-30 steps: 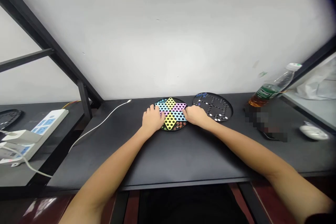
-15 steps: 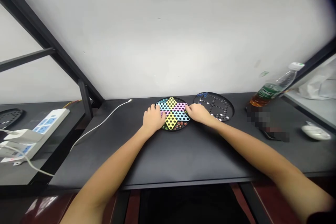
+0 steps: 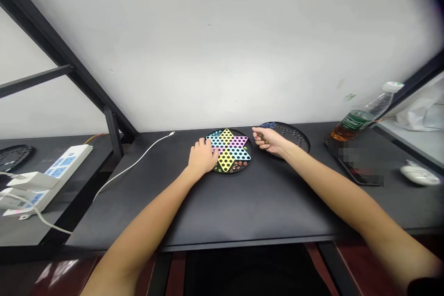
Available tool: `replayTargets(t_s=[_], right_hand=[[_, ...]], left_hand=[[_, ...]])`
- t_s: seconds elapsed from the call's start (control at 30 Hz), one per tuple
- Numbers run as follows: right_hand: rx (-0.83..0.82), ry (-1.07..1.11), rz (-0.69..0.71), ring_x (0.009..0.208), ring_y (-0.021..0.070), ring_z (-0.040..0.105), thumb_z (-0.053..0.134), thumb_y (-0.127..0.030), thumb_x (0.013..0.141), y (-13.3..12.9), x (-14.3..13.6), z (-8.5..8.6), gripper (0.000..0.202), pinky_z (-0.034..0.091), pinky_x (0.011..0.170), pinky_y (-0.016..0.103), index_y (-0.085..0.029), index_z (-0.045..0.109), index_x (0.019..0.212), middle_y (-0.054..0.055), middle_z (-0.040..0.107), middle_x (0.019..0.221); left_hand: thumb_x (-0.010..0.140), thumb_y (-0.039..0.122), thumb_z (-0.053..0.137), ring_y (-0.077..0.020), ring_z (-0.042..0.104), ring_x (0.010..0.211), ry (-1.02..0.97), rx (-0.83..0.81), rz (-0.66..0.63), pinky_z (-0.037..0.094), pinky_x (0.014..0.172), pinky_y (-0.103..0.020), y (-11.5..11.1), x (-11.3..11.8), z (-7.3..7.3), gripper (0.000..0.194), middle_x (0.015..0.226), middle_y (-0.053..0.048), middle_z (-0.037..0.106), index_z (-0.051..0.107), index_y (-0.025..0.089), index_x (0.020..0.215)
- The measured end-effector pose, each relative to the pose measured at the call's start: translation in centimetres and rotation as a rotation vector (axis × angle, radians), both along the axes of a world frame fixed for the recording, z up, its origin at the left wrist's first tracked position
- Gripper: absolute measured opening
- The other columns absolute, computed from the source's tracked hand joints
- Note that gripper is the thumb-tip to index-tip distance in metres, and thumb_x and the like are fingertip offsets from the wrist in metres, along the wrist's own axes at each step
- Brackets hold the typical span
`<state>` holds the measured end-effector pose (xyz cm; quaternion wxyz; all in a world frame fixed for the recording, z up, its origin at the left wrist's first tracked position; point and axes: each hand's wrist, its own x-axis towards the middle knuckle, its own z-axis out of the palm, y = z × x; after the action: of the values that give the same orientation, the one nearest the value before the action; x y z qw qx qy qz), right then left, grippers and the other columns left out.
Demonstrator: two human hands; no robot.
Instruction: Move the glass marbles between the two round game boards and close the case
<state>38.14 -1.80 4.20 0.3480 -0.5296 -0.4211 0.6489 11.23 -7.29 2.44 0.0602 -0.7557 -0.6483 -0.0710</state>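
Note:
A round Chinese checkers board point(image 3: 226, 162) lies on the dark table, its star printed in yellow, pink and blue. Coloured marbles point(image 3: 239, 165) sit in its rim, orange ones at the lower right and teal ones at the upper left. My left hand point(image 3: 203, 155) holds the board's left side, thumb and fingers over its edge. Off the right side of the board, my right hand point(image 3: 268, 140) is raised and turned palm-up. Its fingers curl around several yellow-green marbles point(image 3: 262, 138); how many is hidden.
Behind my right hand stands a second black round board point(image 3: 305, 141) with blue marbles at its top left. Farther right are a bottle of amber drink point(image 3: 357, 120), a phone point(image 3: 357, 171) and a white mouse point(image 3: 418, 175). A white cable point(image 3: 138, 159) and a power strip point(image 3: 65, 166) are left.
My right hand has lifted off the right edge of the Chinese checkers board, moved rightward and turned over, showing marbles in its fingers. My left hand has stayed in place.

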Motion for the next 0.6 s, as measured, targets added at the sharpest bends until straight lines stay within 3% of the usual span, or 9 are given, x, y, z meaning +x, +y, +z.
replayTargets(t_s=[0.1,0.2,0.27,0.43,0.6], right_hand=[[0.369,-0.481,0.118,0.047,0.0088,0.040,0.068,-0.046,0.082,-0.8,-0.6,-0.4,0.033,0.029,0.042,0.020,-0.016,0.063,0.069,-0.001,0.049,0.053],[0.605,-0.815,0.340,0.067,0.0162,0.059,0.070,-0.043,0.079,-1.5,-1.1,-0.3,0.027,0.042,0.060,0.024,-0.017,0.073,0.073,0.005,0.070,0.073],[0.629,-0.885,0.425,0.073,0.0179,0.062,0.067,-0.041,0.081,-1.7,-1.4,-0.4,0.025,0.043,0.065,0.026,-0.018,0.075,0.076,0.004,0.073,0.081],[0.541,-0.876,0.496,0.065,0.0154,0.057,0.064,-0.042,0.081,-1.5,-1.6,-0.7,0.031,0.039,0.061,0.025,-0.016,0.069,0.066,0.001,0.066,0.067],[0.533,-0.879,0.530,0.066,0.0169,0.057,0.068,-0.042,0.080,-2.0,-0.7,0.5,0.028,0.041,0.063,0.025,-0.019,0.066,0.065,0.001,0.064,0.063]], left_hand=[[0.097,0.040,0.040,-0.0295,0.058,0.107,-0.005,0.004,-0.007,0.046,0.086,-0.040,0.0,0.0,0.0,0.035,0.120,-0.016,0.058,0.054,0.015,0.116],[0.097,0.040,0.040,-0.0296,0.058,0.107,-0.013,0.000,-0.011,0.046,0.086,-0.040,0.0,0.0,0.0,0.035,0.120,-0.016,0.057,0.055,0.015,0.116],[0.097,0.040,0.040,-0.0296,0.058,0.107,-0.012,-0.001,-0.010,0.046,0.086,-0.041,0.0,0.0,0.0,0.035,0.120,-0.016,0.057,0.055,0.014,0.116],[0.097,0.040,0.039,-0.0291,0.057,0.106,-0.004,-0.003,-0.015,0.046,0.087,-0.040,0.1,-0.1,0.1,0.035,0.121,-0.015,0.057,0.055,0.015,0.116],[0.097,0.040,0.039,-0.0291,0.057,0.108,-0.013,-0.013,-0.021,0.046,0.088,-0.041,0.0,-0.1,0.2,0.035,0.123,-0.016,0.056,0.055,0.015,0.117]])
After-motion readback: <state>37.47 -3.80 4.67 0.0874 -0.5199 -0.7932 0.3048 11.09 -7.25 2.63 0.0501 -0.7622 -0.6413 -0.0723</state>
